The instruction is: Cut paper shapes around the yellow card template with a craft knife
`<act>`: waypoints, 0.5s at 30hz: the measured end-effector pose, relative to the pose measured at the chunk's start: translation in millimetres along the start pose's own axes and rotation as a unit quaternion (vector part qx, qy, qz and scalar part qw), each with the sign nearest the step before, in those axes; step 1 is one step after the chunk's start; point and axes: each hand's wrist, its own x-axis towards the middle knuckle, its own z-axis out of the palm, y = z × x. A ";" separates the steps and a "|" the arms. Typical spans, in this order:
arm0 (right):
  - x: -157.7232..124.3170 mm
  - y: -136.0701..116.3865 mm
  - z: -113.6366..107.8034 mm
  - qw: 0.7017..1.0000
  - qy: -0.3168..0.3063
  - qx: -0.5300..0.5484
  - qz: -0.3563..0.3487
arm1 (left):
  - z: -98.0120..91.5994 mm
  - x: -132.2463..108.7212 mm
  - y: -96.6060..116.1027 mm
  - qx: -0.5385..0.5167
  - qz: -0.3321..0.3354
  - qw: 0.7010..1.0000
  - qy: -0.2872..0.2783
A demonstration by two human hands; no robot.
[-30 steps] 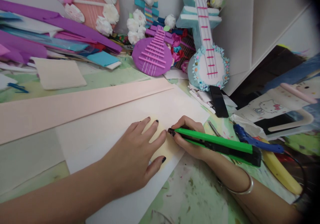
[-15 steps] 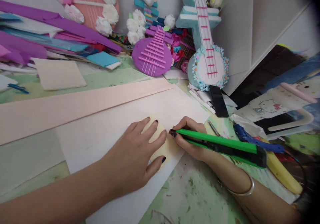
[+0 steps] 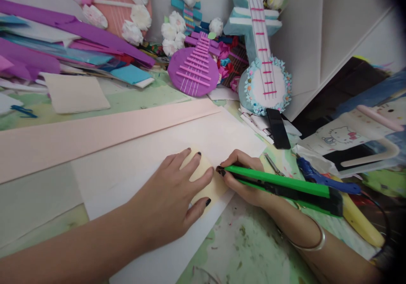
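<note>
My left hand [image 3: 177,191] lies with fingers spread over a pale yellow piece [image 3: 206,187], holding it down on a large white sheet [image 3: 127,187]. In my right hand [image 3: 242,174] is a green and black utility knife [image 3: 282,184], pinched near its front end. The knife's tip is at the right edge of the yellow piece, close to my left index finger; fingers hide the blade. A long pale pink strip [image 3: 104,134] lies across the far part of the white sheet.
A purple toy lute [image 3: 193,72] and a light blue one [image 3: 266,77] stand at the back. A phone [image 3: 278,127] leans there. On the right lie a blue glue gun [image 3: 326,178], a yellow-handled tool [image 3: 361,220] and a white cup [image 3: 349,136]. Coloured sheets [image 3: 79,43] pile up back left.
My right hand and the utility knife have shifted very slightly to the right and down. My left hand stays nearly still, its index finger a touch further right.
</note>
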 end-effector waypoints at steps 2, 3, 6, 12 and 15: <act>0.1 -1.0 -0.2 1.000 0.000 0.000 0.000 | -0.6 0.4 0.2 -0.004 0.003 1.000 0.000; 0.1 -1.5 -0.4 1.000 -0.001 0.004 0.001 | -0.7 0.6 0.3 -0.007 0.004 1.000 0.002; -0.3 -2.3 -1.4 1.000 -0.004 0.019 0.006 | -0.7 1.1 0.5 -0.013 0.007 1.000 0.006; -1.1 -1.3 -1.8 1.000 -0.001 0.005 -0.004 | -1.1 0.2 1.1 -0.007 0.009 1.000 -0.001; -1.4 -1.3 -2.1 1.000 -0.004 0.014 -0.005 | -1.2 -0.4 1.1 -0.006 0.008 1.000 -0.009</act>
